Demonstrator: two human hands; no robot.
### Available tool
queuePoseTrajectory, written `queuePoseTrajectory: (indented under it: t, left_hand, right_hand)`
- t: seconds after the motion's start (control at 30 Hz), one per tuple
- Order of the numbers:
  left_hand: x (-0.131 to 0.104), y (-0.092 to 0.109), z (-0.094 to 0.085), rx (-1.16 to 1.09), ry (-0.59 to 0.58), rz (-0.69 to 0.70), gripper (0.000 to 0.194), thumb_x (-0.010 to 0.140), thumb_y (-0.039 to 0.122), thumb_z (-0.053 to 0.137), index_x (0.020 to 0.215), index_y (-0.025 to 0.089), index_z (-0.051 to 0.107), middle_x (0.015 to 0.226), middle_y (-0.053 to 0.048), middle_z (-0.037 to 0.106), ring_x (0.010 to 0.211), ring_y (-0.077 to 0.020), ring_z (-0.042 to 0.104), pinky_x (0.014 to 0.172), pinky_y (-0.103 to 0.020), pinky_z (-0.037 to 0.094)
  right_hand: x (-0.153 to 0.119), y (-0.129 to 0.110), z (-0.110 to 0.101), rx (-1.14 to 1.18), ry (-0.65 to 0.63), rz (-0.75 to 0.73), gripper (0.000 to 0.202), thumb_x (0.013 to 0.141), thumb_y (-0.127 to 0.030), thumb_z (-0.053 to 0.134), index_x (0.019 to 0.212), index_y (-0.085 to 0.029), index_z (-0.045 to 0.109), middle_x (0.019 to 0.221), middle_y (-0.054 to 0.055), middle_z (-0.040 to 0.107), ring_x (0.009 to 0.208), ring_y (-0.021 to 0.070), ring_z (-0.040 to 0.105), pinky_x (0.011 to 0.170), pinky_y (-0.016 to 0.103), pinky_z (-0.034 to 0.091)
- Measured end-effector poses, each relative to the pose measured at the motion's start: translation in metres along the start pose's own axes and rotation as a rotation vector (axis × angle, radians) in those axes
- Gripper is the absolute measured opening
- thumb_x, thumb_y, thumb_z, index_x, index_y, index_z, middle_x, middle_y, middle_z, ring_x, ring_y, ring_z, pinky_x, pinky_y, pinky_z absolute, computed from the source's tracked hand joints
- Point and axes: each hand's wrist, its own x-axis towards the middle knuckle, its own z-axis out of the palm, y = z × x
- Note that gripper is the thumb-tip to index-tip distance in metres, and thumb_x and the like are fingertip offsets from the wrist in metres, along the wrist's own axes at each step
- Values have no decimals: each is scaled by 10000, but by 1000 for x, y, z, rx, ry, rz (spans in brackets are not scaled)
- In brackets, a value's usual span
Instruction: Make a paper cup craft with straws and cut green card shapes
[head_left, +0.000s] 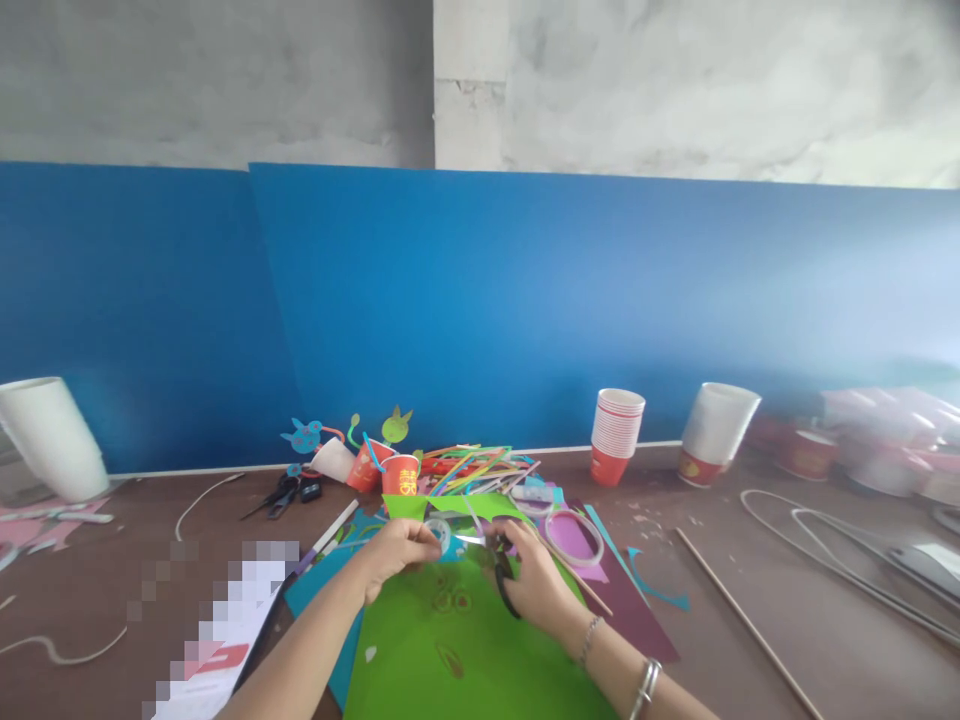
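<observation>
My left hand (409, 548) pinches a small blue paper piece (453, 548) between thumb and fingers. A pale round shape shows by my fingertips; I cannot tell whether it belongs to the piece. My right hand (534, 572) grips black-handled scissors (504, 580), whose blades point left and reach the blue paper. Both hands are over a large green paper sheet (480, 660), which bears drawn or cut marks. Blue sheets (309, 592) and a dark purple sheet (634, 610) stick out from under it.
Behind the hands lies a heap of coloured sticks (476, 468). Red paper cups (401, 475) with animal cutouts stand to its left. Stacked cups (616, 435) are at the back right. A tape roll (574, 538), a wooden stick (742, 615) and a white cable (847, 545) lie rightward.
</observation>
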Motion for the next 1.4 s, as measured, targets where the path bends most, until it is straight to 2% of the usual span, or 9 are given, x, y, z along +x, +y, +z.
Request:
queuePoseTrajectory:
  t: [0.2, 0.33, 0.43, 0.5, 0.6, 0.67, 0.77, 1.0, 1.4]
  left_hand:
    - [-12, 6, 29, -28, -104, 23, 393, 563, 448, 784, 821, 175, 669, 556, 60, 558, 412, -62, 348, 440, -224, 192]
    - [-7, 2, 49, -171, 114, 149, 334, 612, 482, 731, 605, 180, 590, 427, 72, 451, 371, -66, 327, 411, -225, 186]
    - [0, -3, 48, -267, 295, 203, 374, 624, 534, 688, 614, 174, 584, 476, 47, 505, 424, -84, 410, 419, -212, 241]
    - [4, -5, 44, -326, 396, 250, 405, 622, 565, 674, 640, 170, 586, 566, 17, 580, 490, -97, 472, 448, -209, 302]
    - [6, -8, 38, -448, 541, 307, 417, 605, 560, 697, 687, 161, 609, 668, -19, 652, 511, -105, 512, 472, -219, 356]
    - [5, -8, 37, -498, 575, 313, 406, 615, 540, 705, 740, 162, 625, 708, -28, 677, 501, -103, 521, 472, -220, 365]
    - [2, -7, 40, -483, 548, 309, 358, 648, 505, 693, 742, 167, 621, 668, -17, 681, 478, -97, 517, 486, -219, 376]
    - [1, -7, 55, -370, 332, 318, 297, 645, 437, 690, 620, 184, 537, 587, -14, 665, 598, -155, 589, 519, -232, 406]
    - [1, -11, 57, -492, 278, 279, 256, 670, 379, 698, 671, 166, 556, 671, -31, 688, 646, -142, 616, 531, -209, 409]
  right_hand:
    - [-4, -4, 2, 47, 59, -62, 311, 652, -88, 583, 949, -179, 598, 927, 76, 643, 893, 240, 575, 788, 347, 458]
    - [-5, -6, 2, 74, 130, -94, 278, 685, -135, 596, 957, -190, 587, 902, 69, 634, 852, 237, 571, 748, 338, 462]
    - [-4, -5, -1, 161, 225, -14, 246, 768, -267, 595, 1000, -189, 574, 920, 81, 629, 811, 228, 565, 709, 325, 457]
    - [-4, -3, 0, 258, 141, 52, 228, 797, -327, 594, 977, -187, 591, 849, 61, 632, 737, 203, 559, 653, 297, 442]
    - [-4, 3, 6, 399, -164, 132, 217, 757, -347, 669, 879, -172, 628, 634, -17, 551, 566, 133, 485, 527, 242, 368]
    - [-5, 7, 12, 459, -296, 177, 250, 706, -347, 726, 844, -159, 636, 565, -51, 485, 502, 94, 422, 475, 219, 311]
    - [-5, 8, 17, 541, -343, 264, 338, 677, -407, 749, 866, -152, 634, 537, -61, 481, 451, 72, 403, 431, 201, 290]
    - [-1, -2, 13, 666, -279, 342, 486, 626, -567, 742, 846, -152, 617, 479, -61, 510, 393, 72, 446, 380, 182, 320]
    - [-1, -2, 19, 617, -253, 363, 388, 666, -525, 712, 672, -174, 546, 374, -83, 452, 306, 55, 378, 305, 160, 274]
